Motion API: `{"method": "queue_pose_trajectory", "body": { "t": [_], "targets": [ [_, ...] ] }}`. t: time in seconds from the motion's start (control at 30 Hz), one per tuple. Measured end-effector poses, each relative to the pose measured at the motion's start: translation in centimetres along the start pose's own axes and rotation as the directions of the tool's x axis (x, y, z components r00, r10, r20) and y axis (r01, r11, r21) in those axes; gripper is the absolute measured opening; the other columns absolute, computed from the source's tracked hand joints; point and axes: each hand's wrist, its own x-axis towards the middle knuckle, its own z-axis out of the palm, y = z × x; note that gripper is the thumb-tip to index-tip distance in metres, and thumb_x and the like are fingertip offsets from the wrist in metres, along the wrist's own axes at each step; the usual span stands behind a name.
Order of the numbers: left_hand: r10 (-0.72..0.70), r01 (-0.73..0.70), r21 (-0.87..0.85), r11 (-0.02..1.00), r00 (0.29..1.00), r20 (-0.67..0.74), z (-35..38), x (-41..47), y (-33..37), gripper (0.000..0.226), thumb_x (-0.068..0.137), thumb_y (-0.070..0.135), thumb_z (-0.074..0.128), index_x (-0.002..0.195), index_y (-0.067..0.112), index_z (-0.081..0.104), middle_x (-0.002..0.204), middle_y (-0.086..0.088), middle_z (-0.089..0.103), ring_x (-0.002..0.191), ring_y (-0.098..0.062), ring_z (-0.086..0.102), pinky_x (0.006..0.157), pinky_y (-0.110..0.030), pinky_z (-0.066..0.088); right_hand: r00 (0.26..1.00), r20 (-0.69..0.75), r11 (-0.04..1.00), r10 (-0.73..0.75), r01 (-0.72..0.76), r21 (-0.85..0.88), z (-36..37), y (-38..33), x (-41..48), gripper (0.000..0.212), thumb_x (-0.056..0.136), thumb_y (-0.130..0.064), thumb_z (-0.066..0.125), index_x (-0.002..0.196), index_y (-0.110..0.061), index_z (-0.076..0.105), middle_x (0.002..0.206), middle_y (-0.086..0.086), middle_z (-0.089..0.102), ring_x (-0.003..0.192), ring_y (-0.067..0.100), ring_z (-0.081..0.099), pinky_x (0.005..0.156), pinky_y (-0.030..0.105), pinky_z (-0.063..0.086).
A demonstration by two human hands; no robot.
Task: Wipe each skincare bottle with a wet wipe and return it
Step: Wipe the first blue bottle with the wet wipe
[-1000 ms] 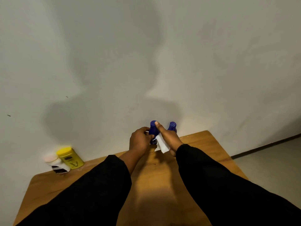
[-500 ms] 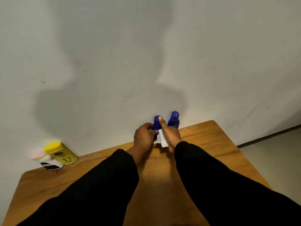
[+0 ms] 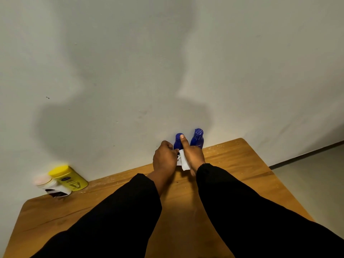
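The right hand [image 3: 192, 155] grips a blue bottle [image 3: 178, 141] against a white wet wipe [image 3: 184, 162], thumb laid up near its cap. The left hand [image 3: 164, 160] closes on the bottle's lower part. A second blue bottle [image 3: 197, 137] stands just beside it at the wall, on the wooden table [image 3: 242, 174].

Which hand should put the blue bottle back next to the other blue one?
Probably the right hand: it grips the blue plastic bottle, thumb on cap, nearest the second blue bottle by the wall.
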Motion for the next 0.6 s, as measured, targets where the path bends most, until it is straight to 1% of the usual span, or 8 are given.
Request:
{"method": "queue_pose_trajectory", "body": {
  "t": [0.13, 0.23, 0.33, 0.4, 0.47, 0.53, 0.6],
  "targets": [
    [-0.012, 0.012, -0.002, 1.000, 1.000, 0.000, -0.1, 0.0, 0.0, 0.012, 0.091, 0.027, 0.062, 0.094, 0.020, 0.053, 0.084, 0.003, 0.060, 0.072, -0.015, 0.057, 0.066, -0.029, 0.049, 1.000, 0.000, 0.999, -0.024, 0.024, -0.039, 0.0, 0.1, 0.3, 0.081, 0.068, -0.085, 0.046, 0.083, -0.008, 0.065, 0.086, 0.018, 0.072, 0.081, 0.031, 0.072, 0.083, 0.053, 0.057],
    [-0.009, 0.009, -0.013, 1.000, 1.000, 0.016, -0.1, 0.0, 0.0, 0.012, 0.090, 0.028, 0.063, 0.094, 0.020, 0.054, 0.085, 0.001, 0.063, 0.073, -0.017, 0.060, 0.066, -0.030, 0.050, 0.999, -0.006, 0.996, -0.042, 0.042, -0.074, -0.2, -0.1, 0.1, 0.077, 0.076, -0.081, 0.044, 0.082, -0.007, 0.065, 0.086, 0.018, 0.072, 0.081, 0.031, 0.071, 0.084, 0.052, 0.057],
    [-0.007, 0.007, -0.020, 1.000, 1.000, 0.019, 0.0, 0.0, 0.1, 0.014, 0.090, 0.029, 0.064, 0.094, 0.019, 0.055, 0.084, 0.000, 0.064, 0.074, -0.018, 0.062, 0.066, -0.030, 0.051, 0.998, 0.001, 0.991, -0.055, 0.055, -0.122, -0.5, -0.7, -0.1, 0.072, 0.087, -0.072, 0.041, 0.084, -0.004, 0.066, 0.087, 0.019, 0.072, 0.083, 0.031, 0.070, 0.085, 0.046, 0.057],
    [-0.016, 0.016, -0.020, 1.000, 1.000, 0.018, 0.1, -0.1, 0.1, 0.014, 0.089, 0.029, 0.064, 0.093, 0.020, 0.055, 0.084, 0.000, 0.065, 0.074, -0.019, 0.063, 0.067, -0.033, 0.054, 0.998, 0.000, 0.988, -0.063, 0.063, -0.143, -0.7, -0.7, -0.1, 0.070, 0.091, -0.067, 0.039, 0.088, -0.003, 0.066, 0.087, 0.018, 0.071, 0.082, 0.028, 0.069, 0.079, 0.040, 0.054],
    [-0.027, 0.028, -0.025, 0.999, 1.000, 0.010, 0.1, -0.2, 0.0, 0.015, 0.088, 0.030, 0.065, 0.092, 0.021, 0.054, 0.082, 0.001, 0.065, 0.072, -0.019, 0.064, 0.068, -0.037, 0.057, 0.997, -0.016, 0.986, -0.078, 0.075, -0.150, -0.8, -0.7, -0.1, 0.066, 0.093, -0.065, 0.038, 0.086, -0.004, 0.064, 0.085, 0.016, 0.070, 0.076, 0.024, 0.067, 0.071, 0.035, 0.051],
    [-0.038, 0.038, -0.009, 0.999, 0.999, -0.003, 0.1, -0.3, -0.1, 0.019, 0.087, 0.034, 0.067, 0.093, 0.021, 0.054, 0.081, 0.000, 0.065, 0.070, -0.018, 0.063, 0.067, -0.036, 0.056, 0.994, -0.049, 0.983, -0.095, 0.086, -0.163, -1.0, -0.3, -0.2, 0.067, 0.092, -0.066, 0.038, 0.086, -0.005, 0.064, 0.084, 0.016, 0.069, 0.076, 0.024, 0.066, 0.069, 0.033, 0.050],
    [-0.050, 0.050, 0.013, 0.999, 0.999, -0.005, 0.0, -0.5, -0.2, 0.025, 0.086, 0.038, 0.068, 0.095, 0.021, 0.052, 0.082, 0.001, 0.063, 0.071, -0.018, 0.060, 0.065, -0.034, 0.053, 0.989, -0.101, 0.976, -0.108, 0.086, -0.201, -1.3, 0.1, -0.5, 0.067, 0.093, -0.067, 0.035, 0.082, -0.007, 0.062, 0.080, 0.013, 0.068, 0.075, 0.024, 0.065, 0.066, 0.032, 0.048]
  ]
}}
